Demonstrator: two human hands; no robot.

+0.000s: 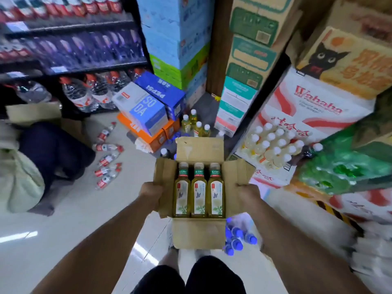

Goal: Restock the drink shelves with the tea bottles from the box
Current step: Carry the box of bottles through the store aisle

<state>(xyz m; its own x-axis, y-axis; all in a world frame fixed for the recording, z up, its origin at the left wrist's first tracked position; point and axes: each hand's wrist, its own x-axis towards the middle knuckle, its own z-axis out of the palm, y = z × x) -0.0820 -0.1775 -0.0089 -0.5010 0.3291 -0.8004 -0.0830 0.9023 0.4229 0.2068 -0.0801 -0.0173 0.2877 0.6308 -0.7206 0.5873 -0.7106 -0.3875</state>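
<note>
Amid stacked cartons [244, 60], left hand [151, 193] and right hand [248, 193] clasp opposite sides of a cardboard box [199, 232] holding three tea bottles [199, 187]. Likely heavy, soft-flapped: best gripped low.

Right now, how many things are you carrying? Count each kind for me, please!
Cardboard box: 1
Tea bottles lying in the box: 3
Total: 4
</note>
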